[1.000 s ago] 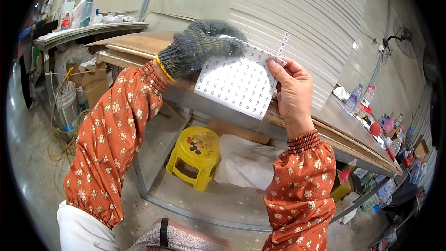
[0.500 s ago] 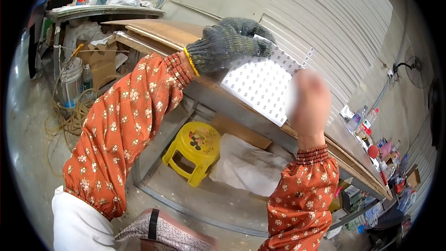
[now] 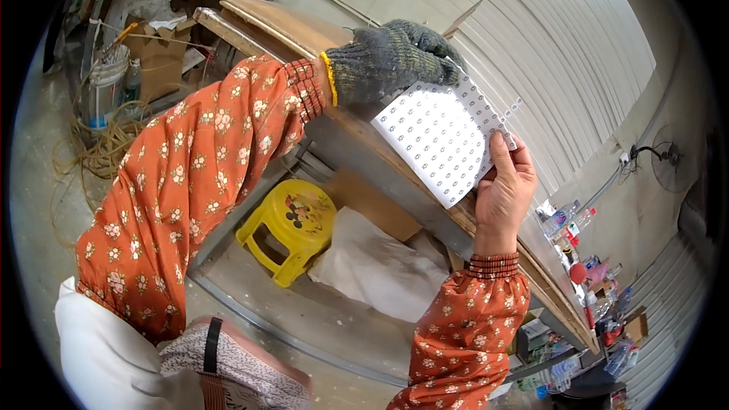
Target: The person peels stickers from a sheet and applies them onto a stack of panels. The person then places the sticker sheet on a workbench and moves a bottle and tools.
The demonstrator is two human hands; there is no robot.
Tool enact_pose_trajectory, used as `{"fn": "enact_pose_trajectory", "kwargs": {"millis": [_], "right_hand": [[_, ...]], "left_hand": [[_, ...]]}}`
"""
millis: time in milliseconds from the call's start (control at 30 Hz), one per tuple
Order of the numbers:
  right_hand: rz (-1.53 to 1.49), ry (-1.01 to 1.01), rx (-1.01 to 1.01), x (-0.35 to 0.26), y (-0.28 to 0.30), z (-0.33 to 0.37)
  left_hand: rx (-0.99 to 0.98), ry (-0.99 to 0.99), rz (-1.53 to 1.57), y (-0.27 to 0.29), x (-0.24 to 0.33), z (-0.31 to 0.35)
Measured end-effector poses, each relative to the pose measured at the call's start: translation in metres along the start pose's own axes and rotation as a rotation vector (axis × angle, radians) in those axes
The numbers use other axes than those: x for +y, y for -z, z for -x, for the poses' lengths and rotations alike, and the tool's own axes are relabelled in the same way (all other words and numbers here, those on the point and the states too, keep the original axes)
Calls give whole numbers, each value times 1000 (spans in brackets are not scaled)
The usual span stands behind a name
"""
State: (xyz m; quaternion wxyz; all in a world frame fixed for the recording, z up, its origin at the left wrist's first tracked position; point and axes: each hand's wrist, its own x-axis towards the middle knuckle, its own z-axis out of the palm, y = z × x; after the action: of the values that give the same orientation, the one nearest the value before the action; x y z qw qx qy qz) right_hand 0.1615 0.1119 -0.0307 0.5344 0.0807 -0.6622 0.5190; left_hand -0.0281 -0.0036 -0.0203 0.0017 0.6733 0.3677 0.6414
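Nearest: orange floral oversleeves (image 3: 205, 152) on both forearms. The view has turned over the last second; the bench edge slants more steeply now.

Right hand (image 3: 505, 197), bare: smeared by motion half a second ago, now sharp. Thumb lies over the right edge of the printed label sheet (image 3: 429, 133), fingers behind; pinching that edge. Beyond the thumb a narrow strip (image 3: 517, 104) of the same small marks juts out; cannot tell whether it is joined to the sheet.

The sheet is held between the two hands, above the front of the workbench (image 3: 558, 300). Its right part now bends out of plane, shaded against the bright left part.

Left hand (image 3: 402, 64), in a dark knitted glove with yellow cuff trim: closed on the sheet's upper edge, same grip as in the earlier views. Fingertips partly hidden.

Judgement: the sheet remains controlled at two places, and handling seems concentrated at the right edge, the left hand steadying.

Below the benchtop: yellow stool (image 3: 300, 209), beside crumpled white sheeting (image 3: 380, 266). Farther: plastic bottles (image 3: 560, 220) on the bench's right portion, then a wall fan (image 3: 668, 156).
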Motion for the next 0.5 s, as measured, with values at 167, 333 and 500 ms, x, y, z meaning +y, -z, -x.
{"fn": "enact_pose_trajectory", "kwargs": {"millis": [167, 333, 500], "right_hand": [[35, 7, -21, -4, -1, 1], [12, 3, -18, -1, 0, 2], [28, 5, -9, 1, 2, 1]], "left_hand": [[-2, -19, 69, 0, -6, -2], [6, -27, 93, 1, -7, -1], [7, 70, 94, -1, -2, 0]]}}
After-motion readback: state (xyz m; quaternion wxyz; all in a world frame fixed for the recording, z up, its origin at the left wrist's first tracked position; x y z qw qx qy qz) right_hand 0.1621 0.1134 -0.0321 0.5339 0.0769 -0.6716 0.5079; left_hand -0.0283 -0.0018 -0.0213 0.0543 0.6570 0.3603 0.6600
